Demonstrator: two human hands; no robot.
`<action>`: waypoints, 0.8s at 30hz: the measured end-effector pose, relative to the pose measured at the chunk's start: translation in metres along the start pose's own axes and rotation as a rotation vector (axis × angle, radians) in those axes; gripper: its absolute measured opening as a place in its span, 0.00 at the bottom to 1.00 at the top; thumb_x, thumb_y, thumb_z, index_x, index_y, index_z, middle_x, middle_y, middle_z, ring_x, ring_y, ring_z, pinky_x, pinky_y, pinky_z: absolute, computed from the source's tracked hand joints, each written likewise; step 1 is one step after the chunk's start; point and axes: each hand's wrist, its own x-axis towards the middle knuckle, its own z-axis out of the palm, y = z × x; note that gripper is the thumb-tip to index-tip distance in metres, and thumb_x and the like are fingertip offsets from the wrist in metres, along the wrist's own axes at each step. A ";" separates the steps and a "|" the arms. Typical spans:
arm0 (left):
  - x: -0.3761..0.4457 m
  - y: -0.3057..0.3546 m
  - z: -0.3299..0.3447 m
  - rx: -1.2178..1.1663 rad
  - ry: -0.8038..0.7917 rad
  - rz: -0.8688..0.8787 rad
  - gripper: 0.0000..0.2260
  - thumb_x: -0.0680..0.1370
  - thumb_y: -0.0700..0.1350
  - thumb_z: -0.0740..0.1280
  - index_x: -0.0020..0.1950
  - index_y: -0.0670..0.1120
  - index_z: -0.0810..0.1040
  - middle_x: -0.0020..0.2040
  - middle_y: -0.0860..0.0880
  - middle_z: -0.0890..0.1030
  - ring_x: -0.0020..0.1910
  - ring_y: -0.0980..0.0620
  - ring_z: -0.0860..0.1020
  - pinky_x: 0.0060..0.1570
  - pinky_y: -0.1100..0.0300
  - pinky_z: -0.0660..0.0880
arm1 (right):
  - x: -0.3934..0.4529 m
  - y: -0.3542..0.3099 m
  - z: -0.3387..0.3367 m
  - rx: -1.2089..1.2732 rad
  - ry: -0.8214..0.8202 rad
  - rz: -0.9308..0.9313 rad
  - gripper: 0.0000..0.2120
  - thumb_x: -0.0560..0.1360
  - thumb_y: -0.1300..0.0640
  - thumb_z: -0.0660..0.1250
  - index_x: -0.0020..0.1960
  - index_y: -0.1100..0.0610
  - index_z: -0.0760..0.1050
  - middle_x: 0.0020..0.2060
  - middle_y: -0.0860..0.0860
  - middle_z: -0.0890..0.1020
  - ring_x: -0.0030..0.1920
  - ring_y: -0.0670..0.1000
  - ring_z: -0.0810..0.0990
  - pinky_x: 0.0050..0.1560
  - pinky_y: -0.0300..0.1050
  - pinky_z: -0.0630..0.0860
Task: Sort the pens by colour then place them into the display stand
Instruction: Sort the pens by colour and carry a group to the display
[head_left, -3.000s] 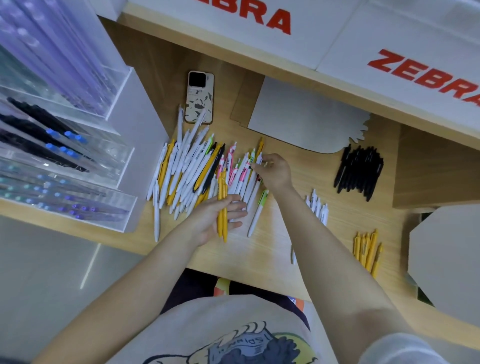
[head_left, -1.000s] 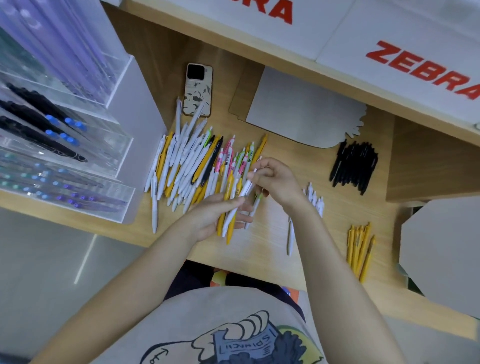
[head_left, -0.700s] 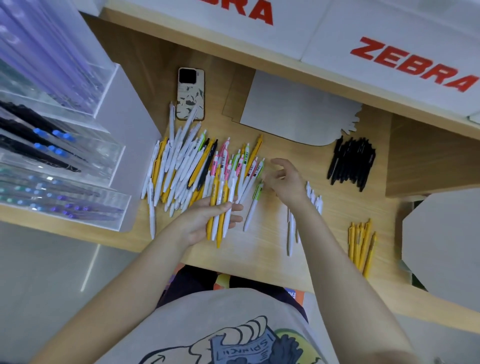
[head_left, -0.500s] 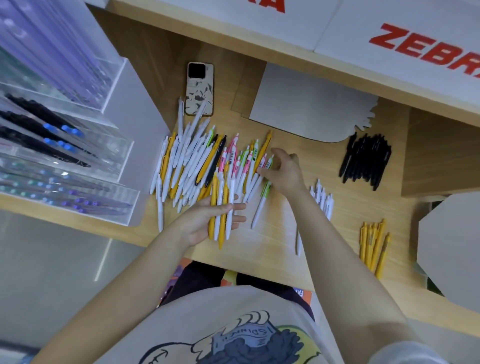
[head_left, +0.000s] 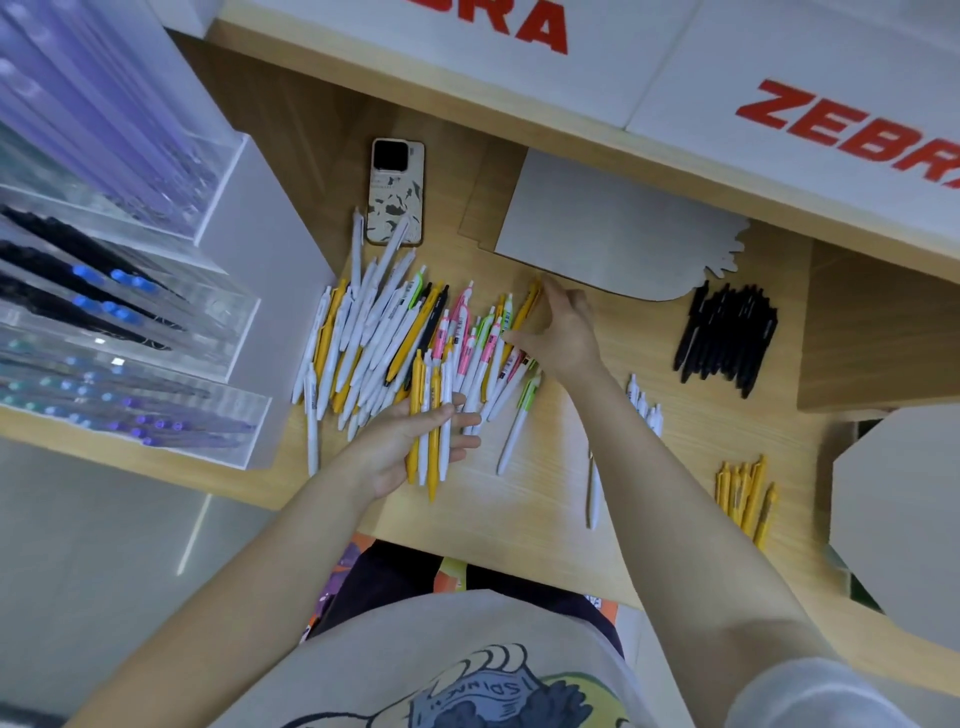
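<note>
A mixed pile of pens (head_left: 395, 338), white, yellow, pink, green and one black, lies on the wooden shelf (head_left: 519, 519). My left hand (head_left: 400, 447) lies palm up at the pile's near edge and holds a bundle of yellow and white pens (head_left: 430, 415) under its thumb. My right hand (head_left: 563, 332) is at the pile's right edge, with forefinger and thumb on a yellow pen (head_left: 525, 307). Sorted groups lie to the right: black pens (head_left: 727, 338), white pens (head_left: 645, 405), yellow pens (head_left: 743, 493). The clear acrylic display stand (head_left: 223, 332) stands at the left.
A phone (head_left: 396, 189) lies behind the pile. A grey card cutout (head_left: 613, 234) lies at the back and another (head_left: 898, 519) at the right edge. Single white pens (head_left: 595, 488) and a white-green one (head_left: 519, 421) lie near my right forearm.
My right hand put a white pen into my left hand's bundle, went back to the pile's right edge, and has now slid up to the yellow pen. My left hand stayed put.
</note>
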 end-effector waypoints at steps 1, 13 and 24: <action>0.001 0.001 0.001 -0.003 0.004 0.000 0.14 0.81 0.41 0.65 0.66 0.40 0.77 0.59 0.39 0.83 0.55 0.40 0.83 0.55 0.49 0.81 | 0.006 -0.001 0.000 -0.025 -0.023 0.017 0.48 0.66 0.44 0.78 0.79 0.51 0.56 0.69 0.58 0.66 0.71 0.58 0.63 0.69 0.48 0.64; 0.017 0.000 0.023 -0.034 0.009 -0.030 0.14 0.82 0.40 0.63 0.67 0.39 0.75 0.60 0.39 0.83 0.58 0.43 0.83 0.53 0.52 0.81 | 0.017 0.004 -0.002 0.007 -0.067 0.055 0.40 0.63 0.49 0.81 0.70 0.53 0.67 0.65 0.56 0.70 0.67 0.56 0.67 0.62 0.45 0.67; 0.009 0.001 0.026 0.122 0.066 0.034 0.15 0.80 0.45 0.69 0.64 0.40 0.78 0.51 0.42 0.86 0.48 0.44 0.85 0.52 0.50 0.81 | -0.042 0.000 -0.049 0.679 0.188 0.152 0.04 0.78 0.62 0.68 0.52 0.58 0.75 0.38 0.52 0.81 0.34 0.47 0.77 0.33 0.37 0.73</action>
